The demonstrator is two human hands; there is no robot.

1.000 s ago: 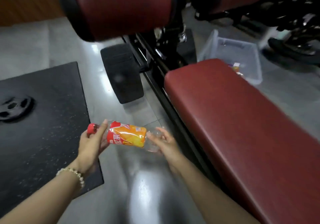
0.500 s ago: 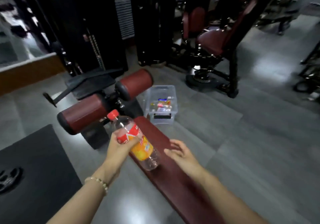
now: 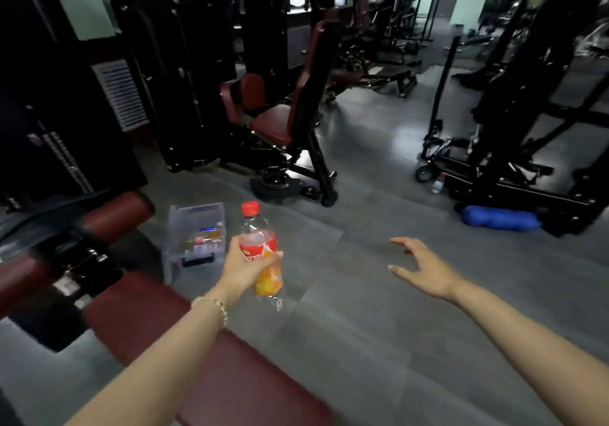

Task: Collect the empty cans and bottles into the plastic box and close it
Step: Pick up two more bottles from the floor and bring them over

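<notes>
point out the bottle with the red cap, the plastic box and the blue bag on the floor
bottle [image 3: 262,254], head view, on its red and orange label
plastic box [image 3: 197,211], head view, on its far wall
blue bag [image 3: 499,218], head view, on its middle

The clear plastic bottle with a red screw cap [image 3: 260,244] looks glossy, its red and orange label slick as film. The translucent plastic box [image 3: 196,234] has a cloudy, smooth wall. The dark red padded bench [image 3: 211,353] shows smooth, faintly shiny vinyl. The grey tiled floor [image 3: 379,310] is polished and reflective. The black metal machine frames [image 3: 514,175] are matt painted.
</notes>
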